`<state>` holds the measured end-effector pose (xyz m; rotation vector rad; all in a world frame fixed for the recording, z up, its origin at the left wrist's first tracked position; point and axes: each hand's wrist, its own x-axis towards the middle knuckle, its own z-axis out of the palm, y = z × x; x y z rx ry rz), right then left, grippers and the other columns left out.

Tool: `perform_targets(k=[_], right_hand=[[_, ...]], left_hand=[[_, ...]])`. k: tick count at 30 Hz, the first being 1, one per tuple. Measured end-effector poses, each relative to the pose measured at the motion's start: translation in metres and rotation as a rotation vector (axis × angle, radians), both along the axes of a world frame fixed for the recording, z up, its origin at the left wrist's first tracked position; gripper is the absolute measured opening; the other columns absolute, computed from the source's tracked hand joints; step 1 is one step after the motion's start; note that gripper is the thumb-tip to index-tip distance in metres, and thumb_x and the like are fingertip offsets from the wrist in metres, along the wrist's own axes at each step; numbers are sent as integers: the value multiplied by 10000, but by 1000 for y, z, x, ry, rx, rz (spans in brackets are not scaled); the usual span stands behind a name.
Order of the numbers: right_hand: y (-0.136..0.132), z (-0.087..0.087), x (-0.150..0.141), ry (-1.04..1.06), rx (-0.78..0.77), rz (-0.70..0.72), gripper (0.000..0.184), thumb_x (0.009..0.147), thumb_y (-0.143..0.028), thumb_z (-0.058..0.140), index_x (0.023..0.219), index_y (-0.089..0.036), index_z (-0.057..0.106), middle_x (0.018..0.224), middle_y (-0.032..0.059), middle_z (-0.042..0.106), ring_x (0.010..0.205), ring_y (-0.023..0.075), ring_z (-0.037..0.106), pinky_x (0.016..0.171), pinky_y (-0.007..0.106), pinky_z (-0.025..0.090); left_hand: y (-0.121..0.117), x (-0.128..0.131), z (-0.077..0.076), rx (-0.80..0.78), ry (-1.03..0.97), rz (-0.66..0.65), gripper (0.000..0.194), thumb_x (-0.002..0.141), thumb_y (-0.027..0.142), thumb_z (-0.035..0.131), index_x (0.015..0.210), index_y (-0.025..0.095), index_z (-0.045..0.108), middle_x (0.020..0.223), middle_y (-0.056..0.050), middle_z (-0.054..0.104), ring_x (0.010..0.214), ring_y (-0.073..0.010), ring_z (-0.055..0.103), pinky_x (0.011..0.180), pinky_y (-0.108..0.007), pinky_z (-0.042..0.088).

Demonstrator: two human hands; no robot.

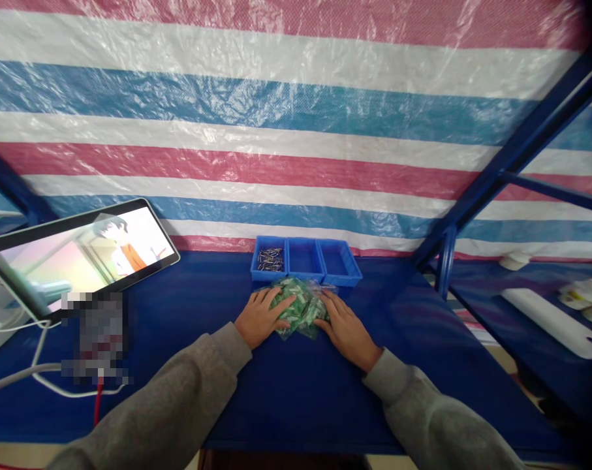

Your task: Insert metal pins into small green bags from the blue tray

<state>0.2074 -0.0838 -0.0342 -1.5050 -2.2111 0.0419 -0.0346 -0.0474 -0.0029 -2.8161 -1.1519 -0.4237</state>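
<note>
A heap of small clear plastic bags with green contents (299, 307) lies on the blue tabletop (296, 391), just in front of the blue trays. My left hand (262, 318) rests on the heap's left side, fingers spread over the bags. On the other side, my right hand (347, 326) touches the heap with its fingers apart and the thumb toward the middle. Neither hand is closed around a bag. What exactly the bags contain is too small to make out.
Three joined blue trays (305, 259) stand behind the heap; small metal pins (270, 259) fill part of the left one. A tablet (85, 261) with cables (41, 352) is at left. Blue frame bars (501, 163) and a white strip (553, 323) are at right.
</note>
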Motion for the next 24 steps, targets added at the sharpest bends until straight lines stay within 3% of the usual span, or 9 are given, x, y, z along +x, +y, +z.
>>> perform_targets(k=[7,14,18,24], right_hand=[[-6,-2,-5,-11,99,-92,665,884,-439,404,1427,-138,167,1445,141,259,1325,269,244,1042,444,326],[-11,5,-6,-40,116,-113,650,887,-407,409,1438,-189,143,1486,102,147,1344,278,186,1057,464,287],[-11,5,-8,-34,111,-78,635,894,-400,399,1436,-180,154,1497,98,77,1357,282,121,1064,463,276],[-7,-2,-8,-37,36,-15,653,902,-456,356,1440,-171,122,1481,104,168,1355,252,149,1073,444,273]], left_hand=[[-5,5,0,102,-11,31,563,857,426,462,1369,373,235,1410,-13,349,1343,-271,201,1076,-537,145],[-2,2,-2,48,-47,-9,542,869,391,462,1367,360,252,1475,-49,191,1346,-262,211,1050,-461,294],[0,2,-3,19,-88,-17,549,870,417,442,1375,305,259,1480,-78,164,1357,-265,170,1053,-460,295],[-1,6,-3,-17,-79,-27,518,888,406,412,1370,280,273,1455,-53,254,1337,-214,238,1036,-399,329]])
